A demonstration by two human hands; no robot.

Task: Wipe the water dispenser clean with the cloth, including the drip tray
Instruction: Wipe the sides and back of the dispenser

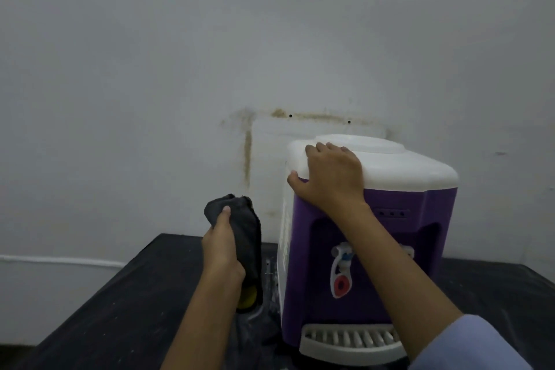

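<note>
Two hands are busy, yet neither has the cloth on the machine, so I judge the wiping to be near its start or between passes. At the left, the black counter [114, 294] stretches toward the wall and carries the water dispenser [399, 237] on its right part. The left hand [223, 252] is clamped on the dark grey cloth [241, 219], thumb pressed into the bunched fabric. It holds the cloth up in the air just beside the dispenser's white side panel, apart from it. A yellow patch shows at the cloth's lower end. It may be a label or a sponge face; the light is too dim to say. Pale smears mark the counter between cloth and dispenser base. Further right, the right hand [330, 177] lies spread over the front corner of the white lid [414, 168], fingers laid on top and thumb down the edge. It looks to be steadying the unit, not clasping it. Below it the purple front, the recess with the white tap [341, 272] and the white slotted drip tray [351, 342] at the foot show no wet streaks that would mark a finished pass. To my eye the side panel is the likely next surface. The lid, front, tap recess and tray all appear to be left to do. A pale blue sleeve [471, 345] closes the lower right corner.
</note>
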